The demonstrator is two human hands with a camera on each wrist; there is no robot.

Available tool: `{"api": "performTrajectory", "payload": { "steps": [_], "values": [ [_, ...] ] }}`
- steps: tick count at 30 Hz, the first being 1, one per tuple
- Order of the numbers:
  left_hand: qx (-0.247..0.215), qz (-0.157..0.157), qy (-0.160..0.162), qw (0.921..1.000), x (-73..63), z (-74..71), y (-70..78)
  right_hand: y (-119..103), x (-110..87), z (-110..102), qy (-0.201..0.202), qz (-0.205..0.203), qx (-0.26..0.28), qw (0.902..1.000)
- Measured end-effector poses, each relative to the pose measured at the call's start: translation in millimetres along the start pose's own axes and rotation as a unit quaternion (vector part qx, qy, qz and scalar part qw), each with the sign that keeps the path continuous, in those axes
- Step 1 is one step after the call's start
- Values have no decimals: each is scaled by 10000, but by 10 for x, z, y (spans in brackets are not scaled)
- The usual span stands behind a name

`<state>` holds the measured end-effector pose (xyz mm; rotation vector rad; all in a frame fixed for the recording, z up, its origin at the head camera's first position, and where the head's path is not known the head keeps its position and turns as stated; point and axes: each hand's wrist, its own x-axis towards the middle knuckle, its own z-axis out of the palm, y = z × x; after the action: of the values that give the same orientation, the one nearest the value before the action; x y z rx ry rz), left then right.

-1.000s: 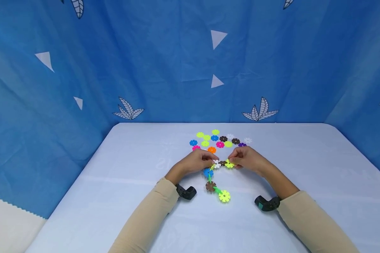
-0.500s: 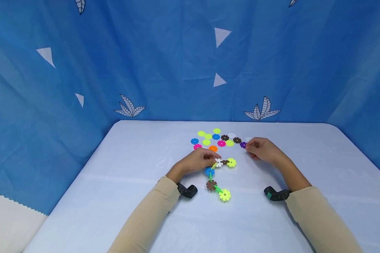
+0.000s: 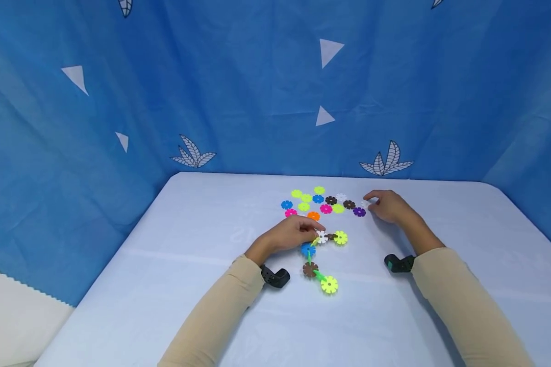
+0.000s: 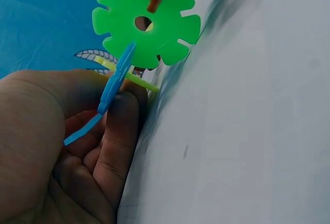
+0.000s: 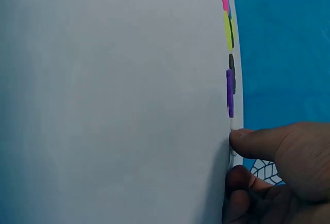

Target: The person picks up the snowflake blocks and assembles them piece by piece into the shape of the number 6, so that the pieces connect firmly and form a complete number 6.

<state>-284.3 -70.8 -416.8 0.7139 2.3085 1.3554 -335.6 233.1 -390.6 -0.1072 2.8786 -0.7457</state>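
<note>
In the head view my left hand (image 3: 294, 232) pinches a chain of slotted plastic snowflake discs by its upper end, at the white disc (image 3: 322, 237). From there a small brown disc (image 3: 330, 237) and a yellow-green disc (image 3: 341, 237) run right. Downward hang a blue disc (image 3: 308, 249), a brown disc (image 3: 310, 269) and a yellow disc (image 3: 329, 284), with green ones edge-on between. The left wrist view has a green disc (image 4: 170, 33) close up, beyond the fingers. My right hand (image 3: 387, 206) reaches a loose white disc (image 5: 233, 149) lying flat; its thumb touches it, other fingertips partly hidden.
Loose discs lie flat at the back of the white table (image 3: 174, 229), among them a purple disc (image 3: 359, 212), an orange disc (image 3: 314, 216) and a pink disc (image 3: 326, 209). A blue curtain (image 3: 257, 102) hangs behind the table.
My right hand has let go of the yellow-green end disc and moved back and right, past the purple disc to the loose white one. My left hand keeps its hold on the chain.
</note>
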Motion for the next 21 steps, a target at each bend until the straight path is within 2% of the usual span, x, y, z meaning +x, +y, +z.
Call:
{"api": "performTrajectory", "payload": {
  "steps": [12,21],
  "values": [
    [57,16,58,10000,12,11,5,44,-161,4,118,60,337,9993],
    [146,48,131,9998,21,19,-5,40,-344,22,142,-263,636,9975]
  ]
}}
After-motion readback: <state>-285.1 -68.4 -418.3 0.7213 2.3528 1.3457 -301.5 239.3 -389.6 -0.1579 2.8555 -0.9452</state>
